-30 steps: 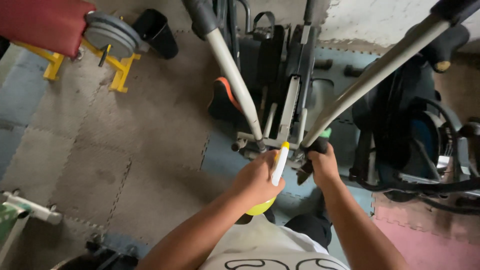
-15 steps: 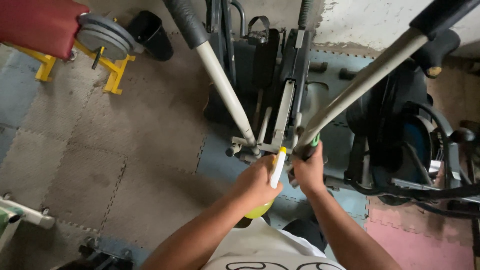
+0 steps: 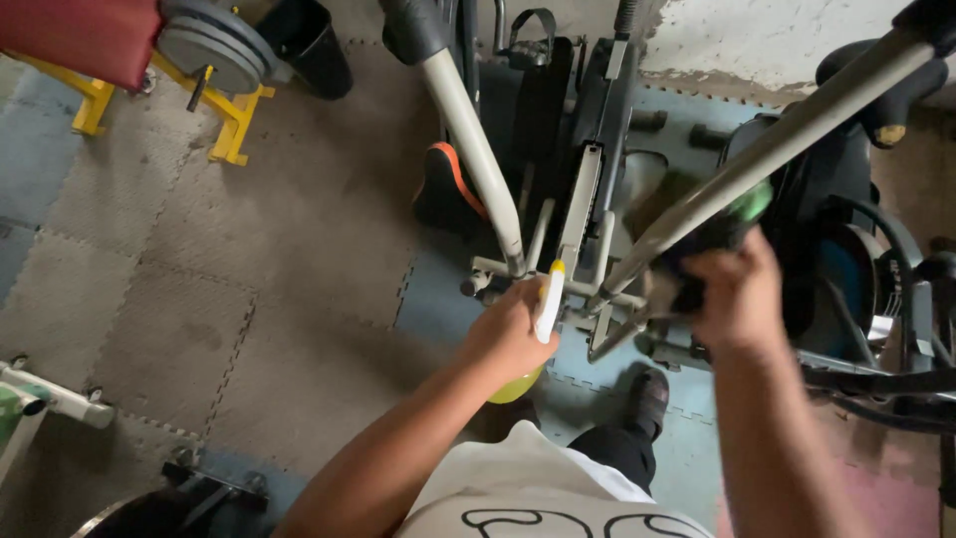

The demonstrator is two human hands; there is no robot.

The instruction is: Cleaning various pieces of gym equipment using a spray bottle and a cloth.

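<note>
A: Left hand [image 3: 513, 334] — fingers wrapped tight around a spray bottle [image 3: 538, 324]. White nozzle head with a yellow tip sticks up above the knuckles; the yellow-green body shows just below the palm.

B: Nozzle direction?

A: Pointed away from the person, toward the joint where the left grey handlebar [image 3: 476, 149] of the elliptical trainer [image 3: 588, 189] meets its cross-frame, just beyond the fingertips. My reading: the bottle is held upright so the trigger stays under the fingers and the spray lands on that joint.

B: Right hand?

A: Right hand [image 3: 732, 299] is closed on a dark cloth [image 3: 697, 264], blurred. A green patch shows at the top of the bundle; cannot tell if it is part of the cloth or something else. The hand is pressed against the right grey handlebar [image 3: 787, 134], which runs diagonally up and away from it — probably gripped that way so the cloth wraps the tube.

B: Surroundings?

A: Below the hands, the person's dark shoe [image 3: 647, 399] on the foam floor mat [image 3: 199, 299]. Well to the left of the left hand: a yellow rack [image 3: 234, 120] holding a grey weight plate [image 3: 204, 45], and beside it a black bin [image 3: 314, 45]
</note>
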